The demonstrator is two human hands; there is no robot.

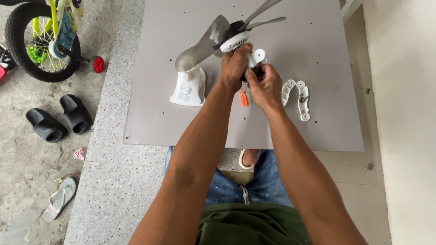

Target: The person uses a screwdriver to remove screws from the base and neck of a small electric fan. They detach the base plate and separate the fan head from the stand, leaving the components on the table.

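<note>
white fan base near grey board middle, translucent fan blades toward far edge; left hand gripping white motor housing, right hand closed on its dark underside; orange screwdriver beneath; white bracket pieces right

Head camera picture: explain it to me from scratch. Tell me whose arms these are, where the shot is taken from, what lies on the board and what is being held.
The one picture comes from a camera worn on a person's head, looking down, so the two bare arms are that person's own. Both hands meet over a grey board laid on a speckled ledge. The left hand and the right hand grip a small fan with translucent grey blades and a white hub, around its motor end. On the board lie a white fan base, an orange screwdriver handle and two white curved plastic pieces. On the floor to the left stand a child's bicycle, black slippers and a grey sandal.
</note>
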